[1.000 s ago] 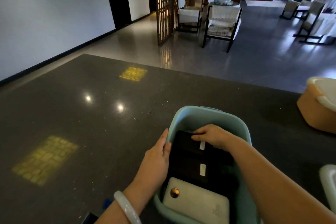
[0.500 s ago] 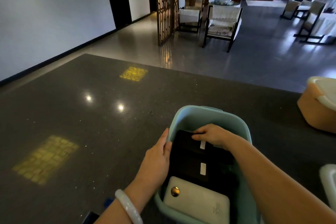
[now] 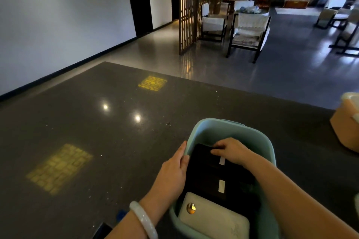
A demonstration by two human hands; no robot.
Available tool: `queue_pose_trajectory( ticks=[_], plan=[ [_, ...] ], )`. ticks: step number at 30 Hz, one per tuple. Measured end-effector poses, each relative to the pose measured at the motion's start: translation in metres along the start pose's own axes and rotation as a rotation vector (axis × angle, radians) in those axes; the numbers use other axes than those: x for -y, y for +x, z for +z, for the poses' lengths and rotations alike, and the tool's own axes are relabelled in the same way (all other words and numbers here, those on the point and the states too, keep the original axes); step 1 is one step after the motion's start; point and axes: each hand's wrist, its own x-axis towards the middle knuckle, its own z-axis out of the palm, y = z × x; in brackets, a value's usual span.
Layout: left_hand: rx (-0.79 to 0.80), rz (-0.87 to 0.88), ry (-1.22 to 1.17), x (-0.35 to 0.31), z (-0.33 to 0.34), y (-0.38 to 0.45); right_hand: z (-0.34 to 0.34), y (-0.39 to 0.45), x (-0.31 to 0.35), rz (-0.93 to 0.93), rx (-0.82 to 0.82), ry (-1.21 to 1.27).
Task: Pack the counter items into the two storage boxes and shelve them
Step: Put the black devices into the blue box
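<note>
Dark speckled counter (image 3: 97,141) fills most of the view; two yellow patterned light patches and two small bright glints lie on it.

Pale blue storage box (image 3: 229,132) stands on the counter right in front of you, lid off. Orange box (image 3: 343,128) with a pale lid sits well apart at the right edge, partly cut off by the frame.

Inside the blue box: a flat black case (image 3: 206,172) with two small white tabs lies along the bottom, far end against the far wall. A cream pouch (image 3: 213,221) with a round gold clasp lies at the near end, overlapping the black case.

Your right hand (image 3: 231,151) reaches into the box, fingers curled over the far edge of the black case, gripping it by the upper white tab.

Your left hand (image 3: 171,172) rests against the box's left wall, fingers straight and together along the rim, thumb on the outside; not clamped on anything. A pale bangle (image 3: 143,219) circles that wrist.

Something dark and something blue sit at the bottom edge by your left forearm; too cut off to tell what.
</note>
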Motion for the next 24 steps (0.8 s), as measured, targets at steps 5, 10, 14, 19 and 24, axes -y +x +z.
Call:
queue_pose_trajectory(
  ticks=[5,10,14,19,24],
  plan=[
    [0.022,0.026,0.017,-0.005,-0.005,-0.003,-0.011,-0.007,0.014,-0.127,-0.199,-0.08],
    [-0.104,0.057,0.287,-0.008,-0.031,-0.006,-0.028,-0.002,0.056,-0.242,-0.417,-0.163],
    [-0.236,-0.019,0.682,0.002,-0.073,-0.015,-0.02,0.009,0.114,-0.365,-0.332,-0.383],
    [-0.337,-0.23,0.979,0.033,-0.13,-0.059,0.032,0.028,0.19,-0.547,-0.167,-0.555],
    [-0.444,-0.487,0.986,0.075,-0.172,-0.139,0.108,0.024,0.274,-0.764,0.014,-0.676]
  ],
)
